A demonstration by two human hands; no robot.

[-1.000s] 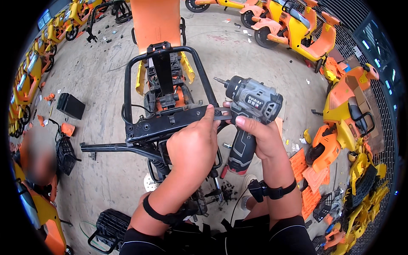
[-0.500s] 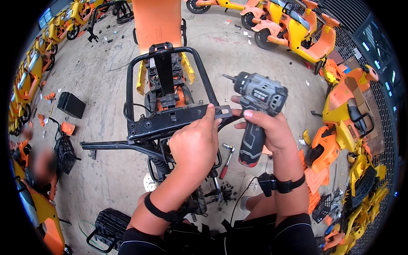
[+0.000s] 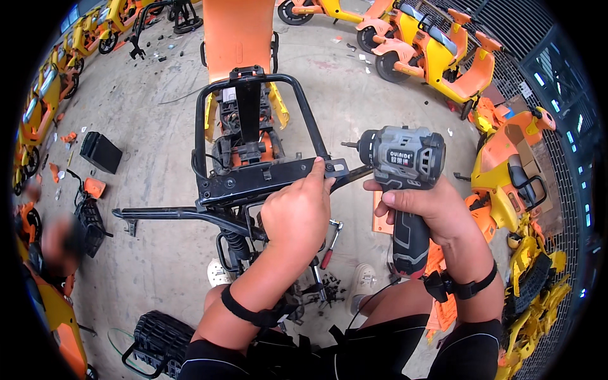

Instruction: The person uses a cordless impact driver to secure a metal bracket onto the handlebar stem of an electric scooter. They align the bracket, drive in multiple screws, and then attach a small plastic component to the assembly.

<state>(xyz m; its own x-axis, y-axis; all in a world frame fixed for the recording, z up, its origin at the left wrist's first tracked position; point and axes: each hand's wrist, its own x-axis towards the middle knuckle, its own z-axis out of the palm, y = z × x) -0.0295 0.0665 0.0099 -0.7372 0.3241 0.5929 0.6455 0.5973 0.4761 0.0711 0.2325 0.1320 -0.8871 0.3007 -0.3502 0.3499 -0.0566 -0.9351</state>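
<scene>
A stripped black scooter frame [image 3: 209, 114] stands in front of me, with a looped tube at its rear and a flat black bracket plate [image 3: 253, 180] across it. My left hand [image 3: 297, 212] rests on the right end of that plate, fingers pinched at its edge. My right hand [image 3: 424, 206] grips the handle of a grey and black cordless drill [image 3: 402, 158]. The drill's bit points left toward the plate's right end, a short gap away from it.
A ratchet wrench with a red handle [image 3: 330, 239] and loose black screws [image 3: 329, 282] lie on the concrete floor below the frame. A black battery box [image 3: 100, 152] sits at the left. Orange and yellow scooters [image 3: 437, 57] and body panels [image 3: 506, 171] crowd the right side. A black basket [image 3: 158, 342] lies near my knees.
My right hand has carried the drill to the right and upward, away from the bracket plate. My left hand has stayed on the plate's right end.
</scene>
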